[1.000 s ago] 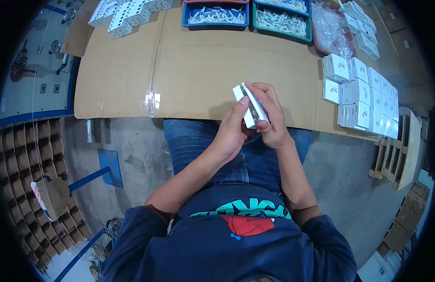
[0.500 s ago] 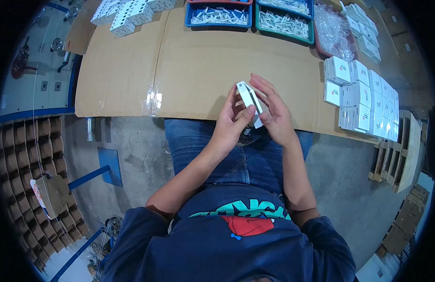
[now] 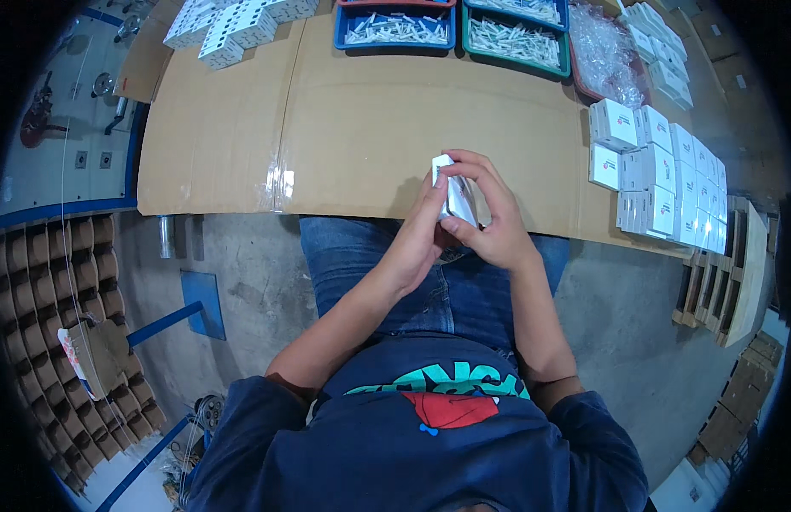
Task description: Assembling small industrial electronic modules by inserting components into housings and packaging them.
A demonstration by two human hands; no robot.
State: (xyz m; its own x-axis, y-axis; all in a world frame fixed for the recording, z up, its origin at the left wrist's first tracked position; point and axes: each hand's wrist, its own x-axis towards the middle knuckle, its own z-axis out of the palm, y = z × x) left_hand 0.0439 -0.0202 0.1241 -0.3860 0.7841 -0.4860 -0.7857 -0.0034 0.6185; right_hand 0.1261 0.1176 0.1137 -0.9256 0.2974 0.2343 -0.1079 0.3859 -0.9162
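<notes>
A small white box (image 3: 461,198) is held between my two hands over the table's near edge, just above my lap. My left hand (image 3: 419,232) grips it from the left side, thumb along its upper part. From the right, my right hand (image 3: 498,218) closes round it, fingers bent over the top end and thumb low on the near face. Part of the box is covered by my fingers, and its lid cannot be made out clearly.
White boxes (image 3: 656,175) stand stacked at the table's right; more patterned white boxes (image 3: 229,34) sit far left. Trays of small white parts (image 3: 395,32) line the back, beside a bin of clear plastic bags (image 3: 607,55). Cardboard (image 3: 216,145) covers the tabletop.
My right hand has moved in from beside the box and now wraps round it. The gap that showed along the box's side is no longer visible. The box has turned slightly.
</notes>
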